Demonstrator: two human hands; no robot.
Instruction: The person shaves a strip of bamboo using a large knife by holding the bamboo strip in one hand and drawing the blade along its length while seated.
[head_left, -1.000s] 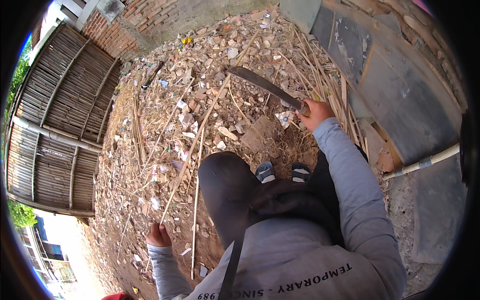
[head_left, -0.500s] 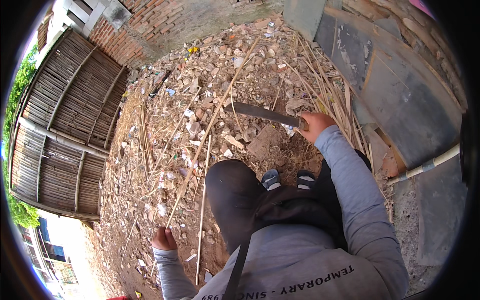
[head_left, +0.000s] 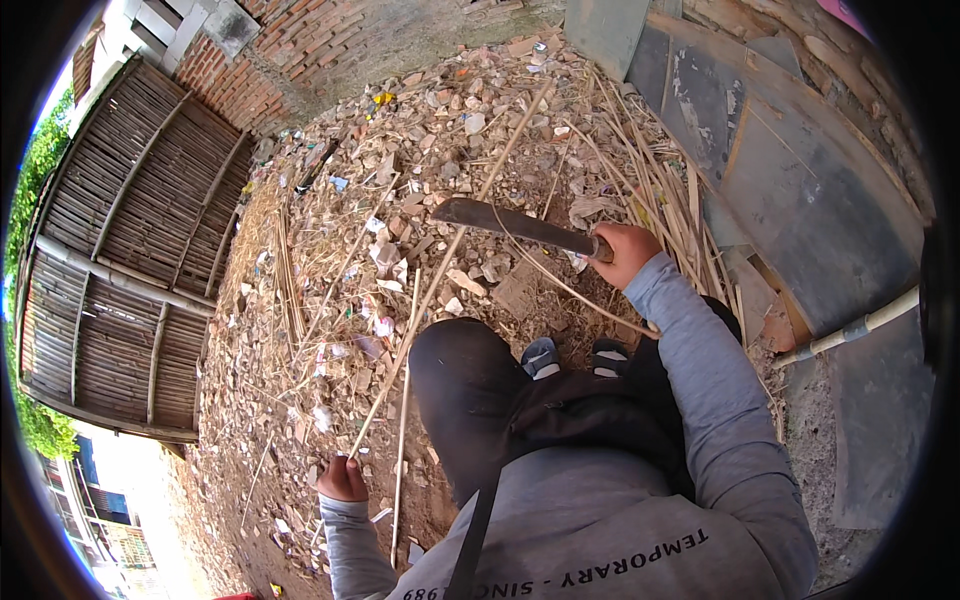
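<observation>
My right hand is closed round the handle of a machete, its long dark blade pointing left. Beneath or against the blade runs a long, thin bamboo strip, slanting from lower left to upper right. At its near end my left hand grips the strip with curled fingers. A thin curved sliver bends away from near the blade toward my right forearm; whether it is still joined to the strip I cannot tell.
Rubble and dry scraps cover the ground. A pale stick lies beside my left knee. Split bamboo strips are heaped at the right, next to dark sheet panels. A slatted bamboo screen stands left, a brick wall behind.
The bamboo strip and my left hand have shifted slightly to the right. The machete has moved a little left along with my right hand. The thin sliver now curves out toward my right forearm.
</observation>
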